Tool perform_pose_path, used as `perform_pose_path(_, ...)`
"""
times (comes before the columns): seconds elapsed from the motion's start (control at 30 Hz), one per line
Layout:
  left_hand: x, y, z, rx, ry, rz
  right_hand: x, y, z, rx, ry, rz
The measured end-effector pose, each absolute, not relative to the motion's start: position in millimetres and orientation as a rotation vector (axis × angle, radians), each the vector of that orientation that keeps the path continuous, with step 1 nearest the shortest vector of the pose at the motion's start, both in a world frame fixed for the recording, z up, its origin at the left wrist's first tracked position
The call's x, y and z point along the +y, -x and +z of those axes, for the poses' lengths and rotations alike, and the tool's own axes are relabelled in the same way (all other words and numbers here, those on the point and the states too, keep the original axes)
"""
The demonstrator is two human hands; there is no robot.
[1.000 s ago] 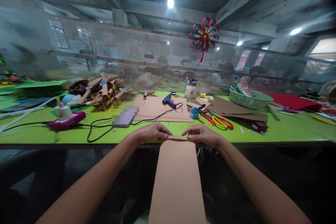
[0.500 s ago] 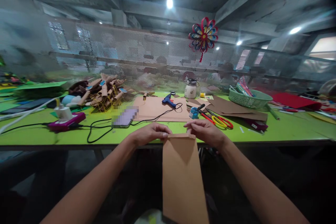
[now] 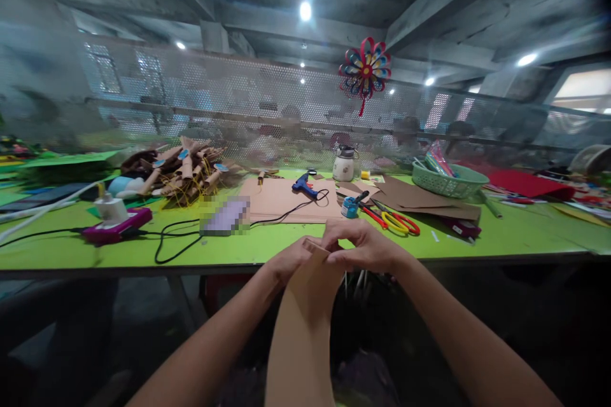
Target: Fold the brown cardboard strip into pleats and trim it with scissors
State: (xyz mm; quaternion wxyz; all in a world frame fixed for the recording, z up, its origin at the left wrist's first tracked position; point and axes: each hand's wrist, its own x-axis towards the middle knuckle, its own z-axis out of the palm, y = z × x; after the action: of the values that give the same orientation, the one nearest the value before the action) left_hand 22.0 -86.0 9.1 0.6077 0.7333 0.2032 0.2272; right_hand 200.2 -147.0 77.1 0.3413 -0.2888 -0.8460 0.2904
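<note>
A long strip of brown kraft paper (image 3: 300, 337) hangs down in front of the table edge, curving toward me. Its top end has a narrow folded-over band. My left hand (image 3: 292, 259) is closed on the left side of that end, its fingers partly hidden behind the paper. At the right side of the fold, my right hand (image 3: 360, 245) pinches the paper between thumb and fingers. Beyond the hands, a blue glue gun (image 3: 304, 186) rests on flat brown paper sheets (image 3: 272, 206).
On the green table (image 3: 229, 251) lie a phone (image 3: 224, 216), a purple power strip (image 3: 119, 227), a bundle of paper rolls (image 3: 186, 168), scissors (image 3: 396, 222), a small blue jar (image 3: 350, 206), a white jug (image 3: 344, 165) and a green basket (image 3: 449, 183). A perforated screen (image 3: 229, 95) stands behind.
Both hands have come closer together, the left moving right. The paper strip has turned and now curves down to the left instead of hanging flat.
</note>
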Motion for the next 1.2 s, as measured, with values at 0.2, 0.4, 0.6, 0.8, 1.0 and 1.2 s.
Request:
perform_pose_path(0.2, -65.9, 0.5, 30.1, 0.663, -1.660, 0.749, -121.2, -212.9, 61.1, -2.330, 0.982, 0.636)
perform_pose_path(0.4, -55.3, 3.6, 47.0, 0.821, -2.343, 0.525, -71.1, -208.7, 45.7, -2.506, 1.125, 0.669)
perform_pose_path(0.6, -45.3, -0.7, 21.5, 1.028, -2.463, 0.490, -49.6, -198.8, 22.7, -2.441, 1.192, 0.732)
perform_pose_path(0.8, -39.5, 7.3, 7.1, 0.952, -2.393, 0.468, -51.9, -216.3, 1.4, -2.343, 1.169, 0.646)
perform_pose_path(1.0, -38.2, 11.9, 0.8, 0.966, -2.466, 0.575, -60.3, -216.9, -2.5, -2.278, 1.238, 0.530)
perform_pose_path(1.2, -35.3, 6.6, 1.7, 0.962, -2.511, 0.496, -59.2, -208.0, -2.8, -2.326, 1.224, 0.470)
